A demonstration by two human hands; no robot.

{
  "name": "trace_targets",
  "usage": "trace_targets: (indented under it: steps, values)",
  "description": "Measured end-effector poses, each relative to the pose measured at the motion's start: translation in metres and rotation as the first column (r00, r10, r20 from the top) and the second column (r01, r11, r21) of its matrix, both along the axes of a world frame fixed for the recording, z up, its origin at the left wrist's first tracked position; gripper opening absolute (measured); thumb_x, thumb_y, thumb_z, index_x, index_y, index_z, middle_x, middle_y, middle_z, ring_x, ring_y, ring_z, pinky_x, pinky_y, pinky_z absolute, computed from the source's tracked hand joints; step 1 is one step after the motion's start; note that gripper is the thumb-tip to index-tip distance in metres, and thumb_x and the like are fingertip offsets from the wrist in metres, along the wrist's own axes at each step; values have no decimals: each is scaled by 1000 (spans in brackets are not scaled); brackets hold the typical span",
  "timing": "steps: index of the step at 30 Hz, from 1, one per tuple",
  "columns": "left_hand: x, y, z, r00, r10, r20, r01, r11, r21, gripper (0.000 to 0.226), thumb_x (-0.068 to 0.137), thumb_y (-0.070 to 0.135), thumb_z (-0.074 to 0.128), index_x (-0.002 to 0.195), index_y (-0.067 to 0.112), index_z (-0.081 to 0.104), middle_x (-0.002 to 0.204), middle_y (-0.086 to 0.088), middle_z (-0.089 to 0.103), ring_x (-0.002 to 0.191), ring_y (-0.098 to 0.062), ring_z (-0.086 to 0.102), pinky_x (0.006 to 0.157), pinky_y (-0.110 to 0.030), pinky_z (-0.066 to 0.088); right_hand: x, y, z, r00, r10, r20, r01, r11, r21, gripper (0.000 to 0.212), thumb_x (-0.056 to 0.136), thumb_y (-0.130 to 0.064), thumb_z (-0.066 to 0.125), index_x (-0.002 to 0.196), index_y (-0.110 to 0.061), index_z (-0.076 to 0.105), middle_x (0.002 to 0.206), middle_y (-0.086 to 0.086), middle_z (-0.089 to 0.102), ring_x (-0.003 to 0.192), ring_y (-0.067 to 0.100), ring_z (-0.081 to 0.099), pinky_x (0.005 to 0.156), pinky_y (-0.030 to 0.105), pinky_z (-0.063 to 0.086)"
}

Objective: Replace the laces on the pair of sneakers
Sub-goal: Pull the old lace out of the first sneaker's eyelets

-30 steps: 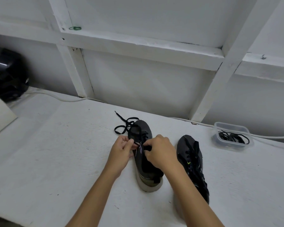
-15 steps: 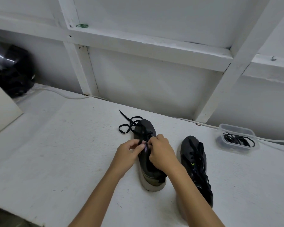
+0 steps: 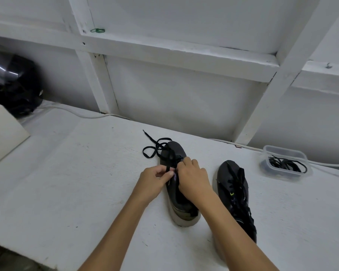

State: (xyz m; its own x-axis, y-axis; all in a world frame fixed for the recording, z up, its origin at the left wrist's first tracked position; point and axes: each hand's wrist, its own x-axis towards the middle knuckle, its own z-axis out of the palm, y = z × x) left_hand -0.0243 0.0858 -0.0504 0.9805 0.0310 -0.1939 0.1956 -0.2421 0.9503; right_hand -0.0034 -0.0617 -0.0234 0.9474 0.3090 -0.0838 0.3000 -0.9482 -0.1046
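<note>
Two dark sneakers lie on the white table, toes pointing away from me. The left sneaker (image 3: 177, 200) has a pale sole, and its black lace (image 3: 155, 147) trails in loops past the toe. My left hand (image 3: 155, 181) pinches a strand of that lace over the eyelets. My right hand (image 3: 192, 179) is curled over the sneaker's tongue and grips the lace there; its fingertips are hidden. The right sneaker (image 3: 234, 192) lies beside it, laced in black, with my right forearm crossing its heel.
A clear plastic container (image 3: 286, 165) with spare black laces sits at the far right. A black helmet-like object (image 3: 10, 83) and a pale box (image 3: 2, 132) are at the left. A white cable (image 3: 76, 113) runs along the wall. The table's front edge is at lower left.
Both hands have shifted slightly toward the toe of the left sneaker, and the left hand has drawn a strand of lace up between its fingers. The camera has tilted a little.
</note>
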Motion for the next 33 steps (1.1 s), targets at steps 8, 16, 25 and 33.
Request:
trace_targets:
  steps: [8,16,25,33]
  values:
    - [4,5,5,999,-48,-9,49,998,29,13,92,27,70,101,33,77,94,15,77,95,2,70,91,-23,52,-1,1,0,1000,-10,-17,10,999,32,22,103,-19,45,122,-10,50,130,8,42,118,29,40,78,41,36]
    - [5,4,1,1000,-14,9,14,997,73,10,94,29,68,93,34,76,89,13,76,90,-4,70,90,-30,55,-1,-4,1,993,-17,-116,41,976,214,18,99,-11,49,117,-10,52,126,7,42,115,28,39,83,41,47]
    - [-1,0,1,1000,4,18,-4,1000,13,11,96,28,66,97,27,76,92,9,77,93,-7,71,89,-26,55,-5,-11,2,984,-34,-177,95,932,349,15,101,-19,47,111,-13,57,119,4,47,114,24,38,91,41,46]
    - [3,-2,6,995,-23,98,5,983,185,7,92,26,70,95,22,76,86,9,75,83,-2,68,76,-16,52,-1,-3,6,979,-46,-199,88,974,209,18,96,-18,53,113,-12,52,123,5,43,117,27,37,80,42,38]
